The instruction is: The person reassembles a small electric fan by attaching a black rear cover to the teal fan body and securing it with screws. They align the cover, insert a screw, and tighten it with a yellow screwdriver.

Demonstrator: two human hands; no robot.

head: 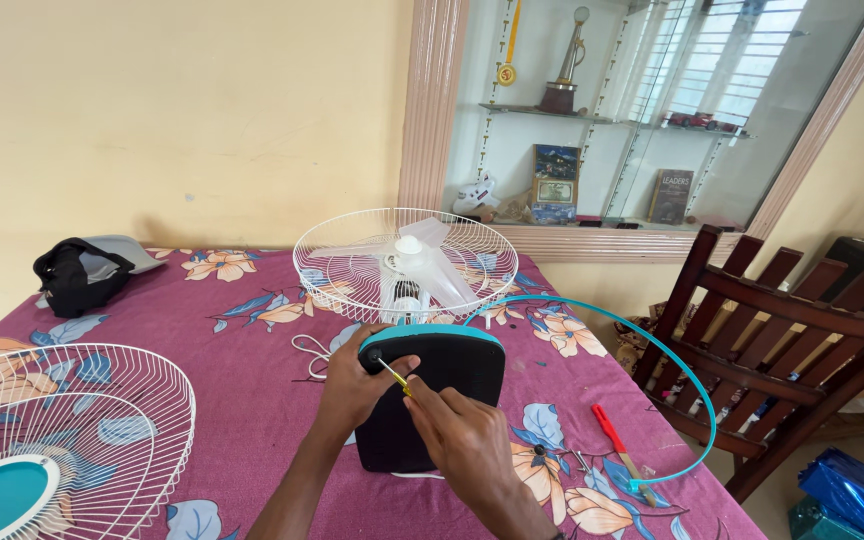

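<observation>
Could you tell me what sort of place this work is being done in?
Most likely a room in a home: a table under a floral cloth, a glass display cabinet of trophies and books, and a wooden chair.

Matt black plastic on the fan base (432,400), with a smooth teal plastic trim along its top. The screwdriver (393,376) shows a shiny metal shaft. Thin white-coated wire makes up both grilles (102,420), glossy. Translucent plastic blades (432,262). Printed floral cloth (252,400), soft and matt, covers the bench. Dark varnished wood on the chair (782,320), slightly glossy.
</observation>
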